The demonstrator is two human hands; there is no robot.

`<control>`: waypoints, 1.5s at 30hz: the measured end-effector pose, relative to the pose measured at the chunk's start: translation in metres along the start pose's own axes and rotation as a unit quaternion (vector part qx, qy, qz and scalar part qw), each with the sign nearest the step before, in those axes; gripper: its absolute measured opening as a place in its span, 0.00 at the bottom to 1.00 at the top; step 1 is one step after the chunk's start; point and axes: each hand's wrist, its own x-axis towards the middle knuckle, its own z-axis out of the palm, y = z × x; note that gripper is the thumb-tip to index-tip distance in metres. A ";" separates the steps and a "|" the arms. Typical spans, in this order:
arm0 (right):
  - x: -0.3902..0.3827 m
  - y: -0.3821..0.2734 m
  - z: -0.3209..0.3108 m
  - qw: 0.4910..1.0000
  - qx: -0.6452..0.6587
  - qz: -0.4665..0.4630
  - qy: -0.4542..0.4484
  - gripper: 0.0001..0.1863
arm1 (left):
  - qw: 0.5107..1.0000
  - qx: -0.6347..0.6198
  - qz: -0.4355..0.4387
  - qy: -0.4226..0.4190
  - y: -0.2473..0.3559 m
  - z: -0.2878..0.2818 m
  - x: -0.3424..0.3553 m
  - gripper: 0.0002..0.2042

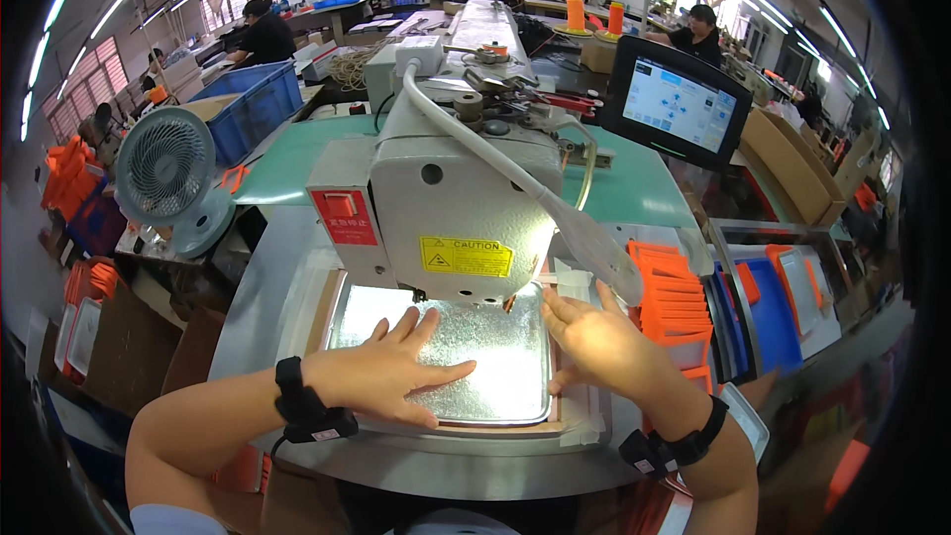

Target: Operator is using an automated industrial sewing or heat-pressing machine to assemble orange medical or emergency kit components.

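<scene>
My left hand (386,372) lies open with spread fingers on a shiny, silver, textured panel (500,367) set inside a pale rectangular frame (515,426). My right hand (599,342) is open at the panel's right edge, fingers extended upward beside the machine head, thumb low by the frame. Directly over the panel's back part is the grey head of an industrial machine (446,198), with a red switch box (342,213) on its left. Its underside hides the back of the panel. Both wrists wear black straps with small modules.
A stack of orange pieces (669,292) is right of the frame, near blue trays (773,312). A touchscreen (674,99) stands back right, a fan (168,173) left, a blue crate (238,124) behind it. Co-workers (263,40) (693,40) sit farther back. Cardboard boxes (129,367) flank the table.
</scene>
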 end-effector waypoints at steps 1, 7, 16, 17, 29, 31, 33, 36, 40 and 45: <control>0.000 0.000 0.000 1.000 0.002 -0.002 -0.001 0.55 | 1.000 -0.001 0.000 0.001 0.000 0.000 0.000 0.38; -0.001 0.000 -0.001 1.000 -0.007 -0.009 0.004 0.55 | 1.000 0.000 -0.001 0.002 0.000 0.001 0.000 0.38; -0.005 0.004 0.001 1.000 -0.007 -0.014 0.017 0.55 | 1.000 -0.016 -0.011 -0.001 0.005 -0.001 0.001 0.38; -0.006 0.004 0.000 1.000 -0.006 -0.011 0.015 0.55 | 1.000 -0.013 -0.003 0.016 0.004 0.003 0.001 0.38; 0.009 -0.012 -0.001 0.999 -0.002 -0.031 0.028 0.53 | 0.999 -0.036 -0.024 -0.007 -0.009 0.000 -0.019 0.38; 0.012 -0.015 0.000 0.999 -0.001 -0.040 0.030 0.52 | 0.999 -0.043 -0.028 -0.004 -0.013 0.001 -0.024 0.38; 0.014 -0.018 -0.003 0.999 0.002 -0.042 0.020 0.53 | 0.998 -0.048 -0.030 -0.003 -0.016 0.001 -0.029 0.38; 0.018 -0.022 0.000 0.999 0.021 -0.036 0.028 0.51 | 0.998 -0.039 -0.037 -0.008 -0.021 0.001 -0.033 0.39; 0.028 -0.014 0.010 0.997 0.041 -0.042 0.043 0.47 | 0.999 -0.015 -0.033 0.019 -0.033 0.005 -0.030 0.38; 0.042 -0.003 0.007 0.997 0.020 -0.051 0.053 0.40 | 1.000 -0.010 -0.025 0.009 -0.046 -0.005 -0.020 0.38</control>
